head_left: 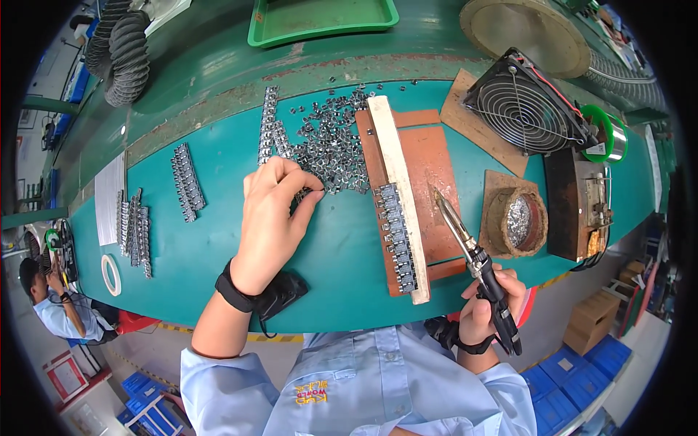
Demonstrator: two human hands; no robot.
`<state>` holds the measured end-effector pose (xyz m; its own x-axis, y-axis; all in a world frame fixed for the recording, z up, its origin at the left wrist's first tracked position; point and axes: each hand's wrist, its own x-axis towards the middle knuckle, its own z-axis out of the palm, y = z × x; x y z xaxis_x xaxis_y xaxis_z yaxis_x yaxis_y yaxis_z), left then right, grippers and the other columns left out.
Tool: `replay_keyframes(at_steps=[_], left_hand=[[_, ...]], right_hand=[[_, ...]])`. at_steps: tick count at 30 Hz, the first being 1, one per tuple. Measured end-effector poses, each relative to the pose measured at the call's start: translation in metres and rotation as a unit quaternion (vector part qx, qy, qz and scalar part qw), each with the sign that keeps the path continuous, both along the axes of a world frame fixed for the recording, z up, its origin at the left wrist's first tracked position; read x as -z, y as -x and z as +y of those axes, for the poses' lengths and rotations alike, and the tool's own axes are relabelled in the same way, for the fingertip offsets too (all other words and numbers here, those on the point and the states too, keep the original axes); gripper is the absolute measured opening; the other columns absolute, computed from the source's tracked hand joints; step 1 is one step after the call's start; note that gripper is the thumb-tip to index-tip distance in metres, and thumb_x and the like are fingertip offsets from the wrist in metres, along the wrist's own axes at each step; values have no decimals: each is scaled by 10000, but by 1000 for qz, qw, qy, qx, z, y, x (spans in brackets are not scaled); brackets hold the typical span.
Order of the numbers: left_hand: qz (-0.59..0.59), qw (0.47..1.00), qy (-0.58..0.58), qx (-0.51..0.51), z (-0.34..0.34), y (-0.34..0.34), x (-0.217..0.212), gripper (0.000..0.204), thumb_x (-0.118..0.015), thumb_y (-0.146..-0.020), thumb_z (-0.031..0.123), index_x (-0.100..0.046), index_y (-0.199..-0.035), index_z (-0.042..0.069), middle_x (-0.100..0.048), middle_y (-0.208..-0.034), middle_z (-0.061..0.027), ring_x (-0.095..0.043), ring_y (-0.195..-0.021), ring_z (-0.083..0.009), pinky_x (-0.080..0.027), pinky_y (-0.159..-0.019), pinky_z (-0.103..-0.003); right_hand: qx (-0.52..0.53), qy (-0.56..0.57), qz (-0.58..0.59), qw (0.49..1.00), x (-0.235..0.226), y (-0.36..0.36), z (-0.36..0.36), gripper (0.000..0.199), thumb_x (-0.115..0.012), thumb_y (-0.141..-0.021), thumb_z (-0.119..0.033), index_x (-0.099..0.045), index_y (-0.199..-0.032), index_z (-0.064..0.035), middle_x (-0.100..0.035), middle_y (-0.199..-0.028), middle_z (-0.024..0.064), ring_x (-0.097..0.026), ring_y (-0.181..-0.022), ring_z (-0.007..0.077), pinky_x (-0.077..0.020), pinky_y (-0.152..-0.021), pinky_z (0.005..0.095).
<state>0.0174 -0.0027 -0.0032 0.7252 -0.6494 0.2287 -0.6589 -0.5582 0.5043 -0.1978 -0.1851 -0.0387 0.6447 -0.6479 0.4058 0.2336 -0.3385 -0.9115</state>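
Loose pile of small metal clips (331,145) on green bench: light, stiff, likely slippery, best pinched by the edges; left hand (275,211) fingertips pinched on one, right hand (488,305) gripping soldering iron (476,265) handle.

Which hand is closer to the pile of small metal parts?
Left. The left hand has its fingers at the pile edge; the right hand holds the soldering iron, far below it.

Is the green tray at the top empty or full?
Empty. The green tray shows only its bare green floor; its far edge is cut off.
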Motion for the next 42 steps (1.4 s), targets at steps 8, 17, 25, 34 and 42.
replay_keyframes(at_steps=[8,17,25,34,42], left_hand=[[378,911,166,-10,-2,30,-19,84,-592,-767,-10,-568,-847,-2,-601,-779,-64,-573,-720,-136,-445,-662,-248],[635,756,151,53,-8,41,-14,96,-552,-804,-37,-546,-895,-9,-590,-892,-61,-563,-823,-107,-453,-748,-225],[677,706,207,29,-18,54,-3,162,-550,-797,-45,-466,-914,28,-549,-886,-31,-560,-809,-108,-458,-756,-242],[669,708,226,19,-22,58,-1,227,-541,-789,-51,-417,-945,57,-517,-847,-6,-536,-802,-90,-456,-752,-245],[677,697,238,13,-21,57,-2,210,-539,-797,-51,-424,-938,54,-518,-837,-6,-542,-800,-90,-450,-734,-230]], right_hand=[[-33,5,-15,999,-1,-1,-6,418,-636,-767,-288,-445,-1020,-14,-476,-730,72,-492,-544,141,-410,-674,306],[-8,15,-21,1000,2,-2,-4,446,-620,-761,-371,-460,-982,-19,-455,-681,53,-466,-474,120,-387,-653,297],[-29,21,-26,999,5,0,-8,440,-629,-759,-356,-456,-1004,-34,-466,-695,49,-475,-479,118,-390,-638,302],[-50,27,-9,998,4,3,-11,425,-631,-767,-322,-439,-1024,-44,-482,-712,51,-504,-534,136,-401,-655,322],[-54,29,-7,998,4,3,-11,420,-630,-770,-316,-436,-1025,-45,-486,-709,48,-510,-553,144,-405,-660,325]])
